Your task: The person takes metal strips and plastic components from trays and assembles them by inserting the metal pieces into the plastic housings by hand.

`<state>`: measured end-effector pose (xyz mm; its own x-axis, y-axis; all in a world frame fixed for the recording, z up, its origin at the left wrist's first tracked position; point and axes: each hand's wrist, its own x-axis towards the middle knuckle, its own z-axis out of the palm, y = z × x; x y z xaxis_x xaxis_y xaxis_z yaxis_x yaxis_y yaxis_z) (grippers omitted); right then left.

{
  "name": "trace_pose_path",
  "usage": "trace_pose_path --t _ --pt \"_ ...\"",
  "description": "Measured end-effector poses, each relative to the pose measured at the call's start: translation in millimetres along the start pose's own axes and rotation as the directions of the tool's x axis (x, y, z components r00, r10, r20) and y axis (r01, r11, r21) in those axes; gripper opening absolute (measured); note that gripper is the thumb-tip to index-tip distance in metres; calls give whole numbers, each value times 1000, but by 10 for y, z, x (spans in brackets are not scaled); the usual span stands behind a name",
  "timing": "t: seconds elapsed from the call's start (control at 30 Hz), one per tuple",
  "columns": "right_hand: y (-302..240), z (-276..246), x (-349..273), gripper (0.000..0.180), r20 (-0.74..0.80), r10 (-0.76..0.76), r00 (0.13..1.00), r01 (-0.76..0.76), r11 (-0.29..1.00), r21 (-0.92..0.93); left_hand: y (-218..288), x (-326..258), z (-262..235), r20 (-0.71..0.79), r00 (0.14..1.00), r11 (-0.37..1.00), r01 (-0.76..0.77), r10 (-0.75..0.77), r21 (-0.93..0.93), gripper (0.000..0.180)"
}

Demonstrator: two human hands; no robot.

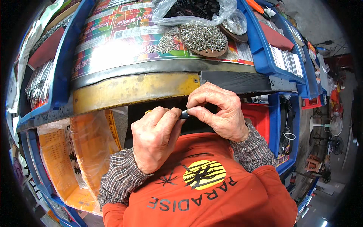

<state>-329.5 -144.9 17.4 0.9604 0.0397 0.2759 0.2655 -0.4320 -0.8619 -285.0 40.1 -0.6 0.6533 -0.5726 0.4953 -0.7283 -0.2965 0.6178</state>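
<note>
I have the left hand (157,132) and right hand (221,111) pinching a small dark piece (184,114), plastic as far as I can tell, between their fingers (172,114), just in front of the bench (136,89).

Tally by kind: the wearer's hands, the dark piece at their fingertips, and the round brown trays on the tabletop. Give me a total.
Hands: 2 (left hand, right hand)
Small dark piece: 1
Round brown trays: 2 (left tray, right tray)
Total: 5
</note>
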Motion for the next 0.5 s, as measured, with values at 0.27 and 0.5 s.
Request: trace_pose_path --t 0.27,0.5 --pt "-12 24 -54 9 -28 26 999 -26 1000 -3 0 -4 33 -15 999 998 -47 48 47 24" --pt "0 131 -93 21 -104 -303 947 249 900 -357 10 -12 12 5 999 996 -54 54 67 24"
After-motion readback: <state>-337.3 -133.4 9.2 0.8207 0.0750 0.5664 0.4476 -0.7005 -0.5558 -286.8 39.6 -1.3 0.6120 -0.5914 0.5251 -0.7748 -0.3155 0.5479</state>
